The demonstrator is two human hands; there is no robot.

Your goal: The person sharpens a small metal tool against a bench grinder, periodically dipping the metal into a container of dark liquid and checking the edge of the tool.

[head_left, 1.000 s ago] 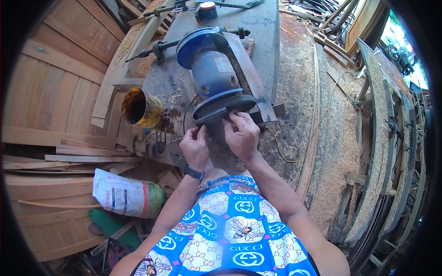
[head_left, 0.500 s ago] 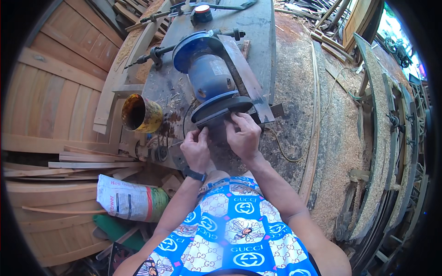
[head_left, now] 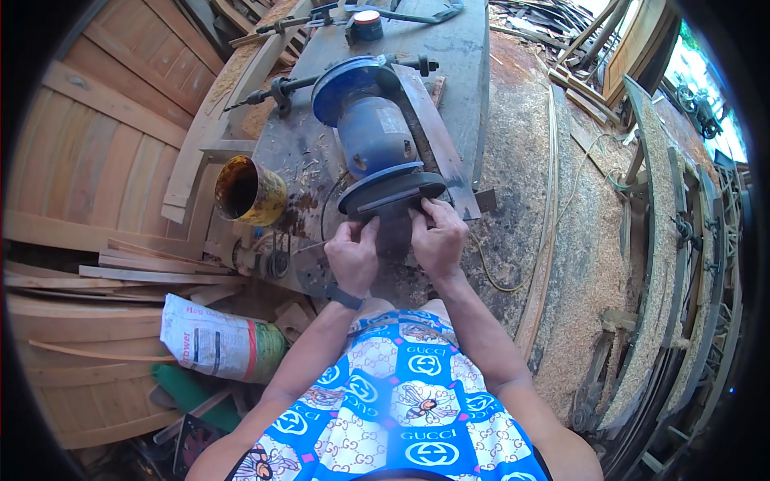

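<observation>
A blue, motor-driven bench grinder [head_left: 370, 136] stands on the grimy work table [head_left: 289, 136]. At its near end is a dark, round grinding wheel [head_left: 357, 192], with a narrow dark metal strip [head_left: 395, 200] lying along its lower face. My left hand [head_left: 355, 255] pinches the strip's left end from below, wrist bent inward. My right hand [head_left: 435, 239] grips its right end with thumb and fingers. Whether the strip actually touches the wheel is hard to tell. A flat metal bar [head_left: 443, 152] runs along the grinder's right side.
A stained yellow can [head_left: 273, 200] stands left of the grinder. Beyond are a shaft with a drill bit [head_left: 249, 102] and a small tin [head_left: 367, 30]. Wooden panels [head_left: 108, 160], offcuts and a white sack [head_left: 216, 341] lie left. Sawdust-covered boards [head_left: 666, 256] and a yellow cord [head_left: 505, 276] are right.
Both hands have shifted rightward along the wheel with the strip, the right hand staying at the wheel's right part. The view has moved slightly.
</observation>
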